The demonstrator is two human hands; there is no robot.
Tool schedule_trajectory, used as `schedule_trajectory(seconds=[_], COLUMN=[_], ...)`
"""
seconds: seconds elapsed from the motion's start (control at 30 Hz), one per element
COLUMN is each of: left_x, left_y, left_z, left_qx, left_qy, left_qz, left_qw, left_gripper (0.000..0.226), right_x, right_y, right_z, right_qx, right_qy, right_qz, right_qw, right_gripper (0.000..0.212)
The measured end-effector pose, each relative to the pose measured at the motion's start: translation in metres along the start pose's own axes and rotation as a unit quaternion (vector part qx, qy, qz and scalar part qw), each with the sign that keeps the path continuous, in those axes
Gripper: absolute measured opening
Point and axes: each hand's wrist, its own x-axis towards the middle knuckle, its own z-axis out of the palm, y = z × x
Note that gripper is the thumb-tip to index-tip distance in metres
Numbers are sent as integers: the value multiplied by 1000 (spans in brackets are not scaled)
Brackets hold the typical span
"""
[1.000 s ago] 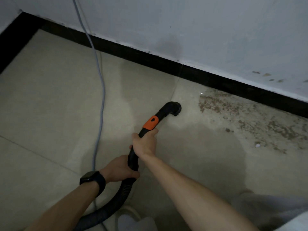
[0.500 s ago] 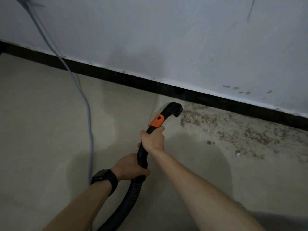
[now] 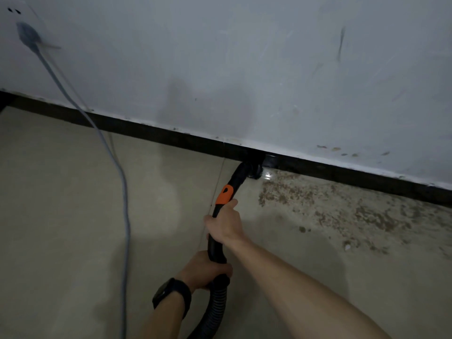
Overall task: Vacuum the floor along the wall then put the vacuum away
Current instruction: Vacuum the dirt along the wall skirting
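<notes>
From the head view, your right grip (image 3: pixel 226 225) is clenched round the black wand (image 3: pixel 213 245), just below its orange collar (image 3: pixel 225 194). Your left grip (image 3: pixel 203 269) grasps the same wand lower down, where it joins the ribbed hose (image 3: pixel 216 311). There is a dark watch (image 3: pixel 171 296) on that wrist. The hose drops from your left grip out of the bottom of the picture.

The wand slants up and to the right, and its nozzle (image 3: pixel 253 167) sits on the floor (image 3: pixel 61 216), pressed against the black skirting (image 3: pixel 146 133) at the foot of the wall (image 3: pixel 244 69). Dark against dark, the nozzle's outline is hard to make out there. A small bright glint (image 3: pixel 268 176) shows on the floor just right of it.

To the right of the nozzle, a wide patch of brown dirt (image 3: pixel 342 211) spreads along the skirting and out over the floor, with a few loose specks nearer to you. Some brown marks also spot the wall low on the right.

On your left, a grey cord (image 3: pixel 125 216) hangs from a plug (image 3: pixel 28 36) below a socket (image 3: pixel 14 11) high on the wall. It crosses the skirting and trails over the floor to the bottom edge, left of both arms and well apart from the hose. A thin tile joint (image 3: pixel 217 184) runs from the skirting down towards your right grip.
</notes>
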Motion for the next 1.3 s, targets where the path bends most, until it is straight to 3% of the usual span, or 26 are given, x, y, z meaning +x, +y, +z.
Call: schedule_trajectory(seconds=[0.13, 0.23, 0.43, 0.6, 0.77, 0.87, 1.07, 1.2, 1.3], left_x=[4, 5, 10, 14, 17, 18, 18, 10, 1], left_y=[-6, -6, -2, -2, -1, 0, 0, -3, -9], left_z=[14, 29, 48, 55, 58, 53, 32, 10, -5], left_qx=[-29, -28, -33, -15, 24, 49, 98, 120, 99], left_qy=[22, 20, 3, -9, -21, -32, 3, 12, 17], left_qz=[-1, -2, -10, -8, 9, 15, 36, 44, 36], left_qw=[999, 999, 999, 1000, 999, 998, 995, 992, 994], left_gripper=[11, 17, 40, 22, 42, 44, 19, 32, 30], right_x=[-3, -6, -11, -14, -12, -13, -9, -9, -12], right_y=[5, 11, 25, 33, 41, 40, 27, 11, -5], right_z=[-7, -13, -20, -28, -34, -35, -30, -21, -1], right_qx=[-22, -16, -57, -83, -78, -66, 9, 53, 66], right_qy=[-25, -35, -6, 32, 62, 71, 61, 38, 19], right_qz=[-4, -3, -3, -4, 3, 17, 29, 26, 20], right_qw=[999, 999, 998, 996, 995, 995, 998, 997, 997], right_gripper=[76, 68, 61, 53, 48, 48, 51, 44, 55])
